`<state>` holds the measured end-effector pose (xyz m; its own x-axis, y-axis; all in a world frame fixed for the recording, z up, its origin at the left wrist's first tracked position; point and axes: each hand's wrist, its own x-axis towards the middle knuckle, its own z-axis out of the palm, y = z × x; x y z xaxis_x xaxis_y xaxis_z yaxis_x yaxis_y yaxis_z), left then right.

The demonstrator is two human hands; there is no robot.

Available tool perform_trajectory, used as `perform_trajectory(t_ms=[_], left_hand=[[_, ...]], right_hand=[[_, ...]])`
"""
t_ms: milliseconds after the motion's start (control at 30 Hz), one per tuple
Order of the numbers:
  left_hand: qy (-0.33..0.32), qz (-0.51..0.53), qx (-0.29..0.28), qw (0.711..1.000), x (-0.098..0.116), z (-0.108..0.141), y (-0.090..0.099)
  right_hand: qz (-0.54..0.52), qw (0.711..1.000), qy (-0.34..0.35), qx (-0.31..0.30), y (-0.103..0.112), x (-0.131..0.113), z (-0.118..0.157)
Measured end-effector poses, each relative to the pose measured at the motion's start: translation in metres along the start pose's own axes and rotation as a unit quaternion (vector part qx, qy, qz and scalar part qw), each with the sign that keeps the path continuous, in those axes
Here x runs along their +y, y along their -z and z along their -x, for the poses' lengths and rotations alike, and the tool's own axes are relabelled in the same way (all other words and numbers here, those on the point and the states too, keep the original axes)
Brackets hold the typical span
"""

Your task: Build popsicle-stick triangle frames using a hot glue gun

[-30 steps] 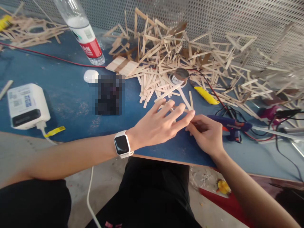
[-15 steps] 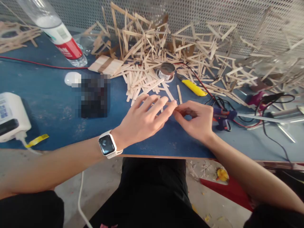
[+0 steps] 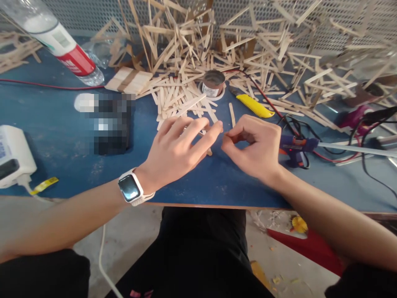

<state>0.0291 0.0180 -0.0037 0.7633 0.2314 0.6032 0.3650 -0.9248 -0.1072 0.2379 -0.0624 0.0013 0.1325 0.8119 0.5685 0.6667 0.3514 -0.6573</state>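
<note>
My left hand, with a white watch on its wrist, is bent over a few craft sticks just above the table. Its fingers hide most of them, and one rounded stick end pokes out below the index finger. My right hand is closed in a pinch a little to the right of the left index fingertip. Whatever its thumb and index finger hold is too small to make out. A single loose stick lies beyond the hands, near a yellow utility knife.
Behind the hands spreads a heap of loose sticks and stick frames. A small tin stands there. At right lies a blue glue gun with cords; at left are a bottle, a dark pixelated object and a white charger.
My hands have come apart; the fingertips that met now have a gap between them. The right hand stays pinched. The whole view has shifted slightly.
</note>
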Motion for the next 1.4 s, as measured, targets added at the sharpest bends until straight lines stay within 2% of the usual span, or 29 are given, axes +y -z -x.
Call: perform_trajectory(t_ms=[133, 300, 433, 633, 800, 1000, 1267, 1400], left_hand=[[-0.009, -0.031, 0.02, 0.999, 0.001, -0.002, -0.004], [-0.011, -0.044, 0.015, 0.999, 0.001, -0.003, -0.005], [-0.03, -0.075, 0.025, 0.996, 0.0, -0.003, -0.007], [-0.036, -0.08, -0.002, 0.996, -0.004, -0.007, -0.005], [-0.079, -0.131, 0.017, 0.988, -0.005, -0.016, -0.002], [-0.107, -0.078, -0.014, 0.991, -0.01, -0.02, -0.006], [-0.084, -0.028, -0.037, 0.995, -0.012, -0.015, -0.008], [-0.085, -0.026, -0.017, 0.996, -0.011, -0.014, -0.009]], right_hand=[[0.002, 1.0, -0.004, 0.016, -0.003, 0.001, -0.001], [-0.005, 0.999, -0.027, 0.033, -0.005, 0.001, 0.001], [-0.029, 0.998, -0.04, 0.025, -0.007, 0.003, 0.002], [-0.058, 0.996, -0.06, 0.014, -0.011, 0.006, 0.004], [-0.083, 0.995, -0.051, 0.001, -0.012, 0.01, 0.004], [-0.069, 0.997, -0.046, -0.002, -0.009, 0.014, 0.002], [-0.105, 0.994, -0.024, -0.008, -0.011, 0.013, 0.003], [-0.146, 0.989, -0.015, 0.002, -0.013, 0.012, 0.004]])
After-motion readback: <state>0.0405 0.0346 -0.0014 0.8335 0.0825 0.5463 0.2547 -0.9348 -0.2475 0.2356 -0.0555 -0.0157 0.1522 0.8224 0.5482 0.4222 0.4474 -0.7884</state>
